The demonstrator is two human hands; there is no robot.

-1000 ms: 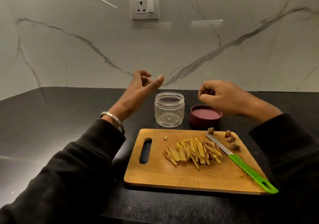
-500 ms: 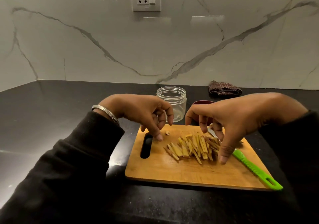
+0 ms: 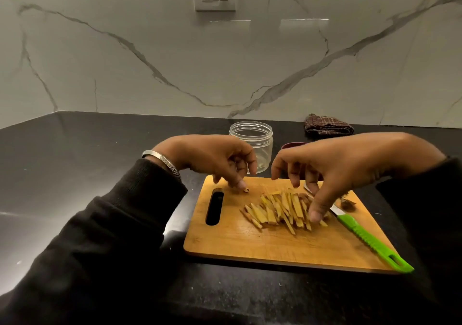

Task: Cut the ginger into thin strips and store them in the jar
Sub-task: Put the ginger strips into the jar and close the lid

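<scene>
Ginger strips (image 3: 282, 209) heaped in a loose pile mid-board, on the wooden cutting board (image 3: 250, 244). Right hand (image 3: 350, 167) arched over the pile's right edge, fingers spread and pointing down, thumb tip touching the strips, nothing pinched as far as can be told. Left hand (image 3: 212, 159) hovering at the board's far left corner, fingers loosely curled, thumb tip down just beside one stray ginger bit (image 3: 247, 190), apart from the pile; holding nothing visible. Green-handled knife (image 3: 370, 239) lying diagonally along the board's right side, blade partly hidden under the right hand, handle end overhanging the near right corner. Brown ginger trimmings (image 3: 347, 203) beside the blade. Clear open jar (image 3: 252, 134) upright on the black counter (image 3: 100, 174) just behind the board, between the hands. Maroon lid (image 3: 292, 145) peeking out beside it. Folded checked cloth (image 3: 328, 124) further back by the marble wall. Silver bangle (image 3: 160, 159) on the left wrist.
</scene>
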